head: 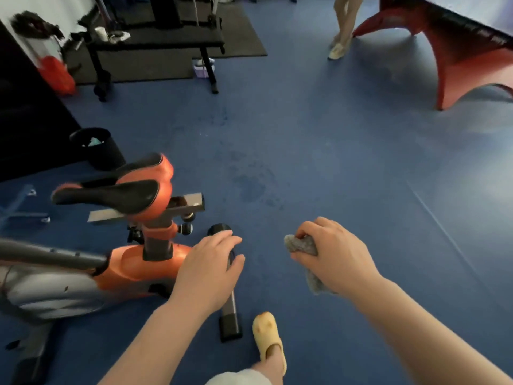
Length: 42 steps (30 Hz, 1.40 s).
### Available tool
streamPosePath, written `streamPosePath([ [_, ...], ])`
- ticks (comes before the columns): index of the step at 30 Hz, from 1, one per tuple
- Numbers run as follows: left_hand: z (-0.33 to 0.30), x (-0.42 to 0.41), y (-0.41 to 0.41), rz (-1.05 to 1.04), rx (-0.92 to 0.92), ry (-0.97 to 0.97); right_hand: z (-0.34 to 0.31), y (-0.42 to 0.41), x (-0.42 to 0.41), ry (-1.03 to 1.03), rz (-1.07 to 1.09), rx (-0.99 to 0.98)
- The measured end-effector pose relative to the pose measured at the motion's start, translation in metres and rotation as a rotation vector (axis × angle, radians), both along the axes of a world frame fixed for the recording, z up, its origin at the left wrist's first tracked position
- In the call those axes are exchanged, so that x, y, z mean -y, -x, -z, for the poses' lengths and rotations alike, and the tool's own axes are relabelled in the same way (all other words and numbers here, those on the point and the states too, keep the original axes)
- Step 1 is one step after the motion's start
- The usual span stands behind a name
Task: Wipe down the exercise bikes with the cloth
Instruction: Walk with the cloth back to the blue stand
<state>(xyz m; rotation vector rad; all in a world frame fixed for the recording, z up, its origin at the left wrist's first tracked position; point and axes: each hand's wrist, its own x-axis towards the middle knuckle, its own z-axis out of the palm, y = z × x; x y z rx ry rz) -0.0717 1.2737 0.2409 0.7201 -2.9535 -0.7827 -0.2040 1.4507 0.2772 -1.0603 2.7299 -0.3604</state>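
An orange and grey exercise bike [130, 262] stands at the lower left, with a black and orange saddle [119, 190] on its post. Its rear floor bar [230, 315] runs along the blue floor toward me. My left hand [211, 268] hangs over that bar near its black end cap, fingers spread and slightly curled; contact with the bar is unclear. My right hand [330, 254] is to the right of the bike, over bare floor, shut on a crumpled grey cloth [301, 244] that hangs out below the fist.
A black bin [97, 147] stands behind the saddle. A black bench [155, 48] on a dark mat is at the back left. A red curved table leg [458, 59] is at the back right, with another person's legs [342, 29] beside it. My yellow shoe [269, 340] is near the bar's end.
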Motion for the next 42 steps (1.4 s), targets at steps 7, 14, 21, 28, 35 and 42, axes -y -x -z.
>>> streamPosePath([
  [7,-0.007,0.037,0.128,-0.069,-0.024,-0.026,-0.013,0.136,0.045,-0.018,-0.06,-0.011],
  [14,-0.022,0.083,0.21,-0.129,-0.002,-0.03,-0.01,0.236,0.094,-0.022,-0.097,0.051],
  [21,-0.008,0.162,0.295,-0.424,0.013,-0.012,0.003,0.362,0.216,-0.024,-0.369,0.052],
  [28,-0.024,0.219,0.378,-0.671,-0.053,-0.047,-0.018,0.453,0.345,-0.037,-0.657,0.014],
  [35,-0.016,0.298,0.37,-0.986,-0.014,-0.052,-0.013,0.454,0.485,0.041,-0.917,0.075],
  [42,-0.012,0.403,0.376,-1.154,-0.061,-0.097,-0.013,0.462,0.615,0.039,-1.049,0.065],
])
